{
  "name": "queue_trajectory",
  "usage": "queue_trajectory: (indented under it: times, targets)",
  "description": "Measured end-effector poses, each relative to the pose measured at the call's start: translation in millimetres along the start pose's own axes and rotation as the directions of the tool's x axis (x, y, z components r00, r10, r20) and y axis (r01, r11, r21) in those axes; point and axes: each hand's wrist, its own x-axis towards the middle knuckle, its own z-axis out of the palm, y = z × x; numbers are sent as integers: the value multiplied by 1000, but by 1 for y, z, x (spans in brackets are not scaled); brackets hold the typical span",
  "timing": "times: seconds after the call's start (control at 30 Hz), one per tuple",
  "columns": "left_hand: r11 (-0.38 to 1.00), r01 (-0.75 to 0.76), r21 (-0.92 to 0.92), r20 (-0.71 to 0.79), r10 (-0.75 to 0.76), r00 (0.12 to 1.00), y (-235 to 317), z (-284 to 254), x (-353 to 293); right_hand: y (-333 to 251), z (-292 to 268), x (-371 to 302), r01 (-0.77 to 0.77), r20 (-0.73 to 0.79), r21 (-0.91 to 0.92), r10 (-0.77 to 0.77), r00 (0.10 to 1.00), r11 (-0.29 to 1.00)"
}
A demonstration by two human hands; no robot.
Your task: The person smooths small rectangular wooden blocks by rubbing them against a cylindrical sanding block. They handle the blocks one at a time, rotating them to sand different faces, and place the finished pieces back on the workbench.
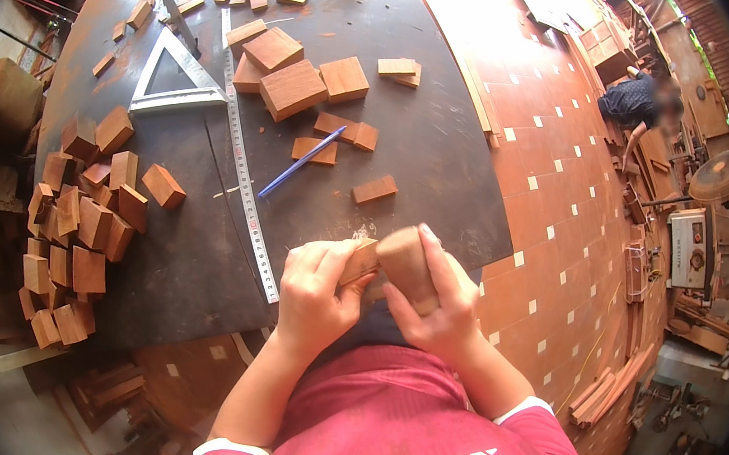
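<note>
Close to the table's near edge, my left hand (312,284) pinches a small wooden block (358,263) between thumb and fingers. My right hand (446,299) grips a larger tan block with rounded edges (405,259); its exact kind is unclear. The two pieces are side by side, touching or nearly so. Pale dust (366,230) lies on the dark table (432,183) just beyond them. A single reddish wooden block (374,190) rests a little farther off. Beyond it, a blue pen (302,161) lies across small wooden blocks (343,130).
A steel ruler (241,152) runs lengthwise down the table, beside a metal triangle (174,73). Many wooden blocks (82,226) are heaped at left; larger blocks (293,89) stand farther back. At right, another person (636,103) works beyond the tiled floor (549,177).
</note>
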Motion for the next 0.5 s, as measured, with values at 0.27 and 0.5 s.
queue_trajectory:
  times: [0.27, 0.5]
  targets:
    - [1000, 22, -16, -18, -22, 1000, 3, 5, 0, 4, 3, 19, -47, 37, -19, 48, 998, 999]
    - [999, 29, -22, -34, -29, 999, 0, 6, -2, -2, -9, -10, -33, 57, 9, 33, 998, 999]
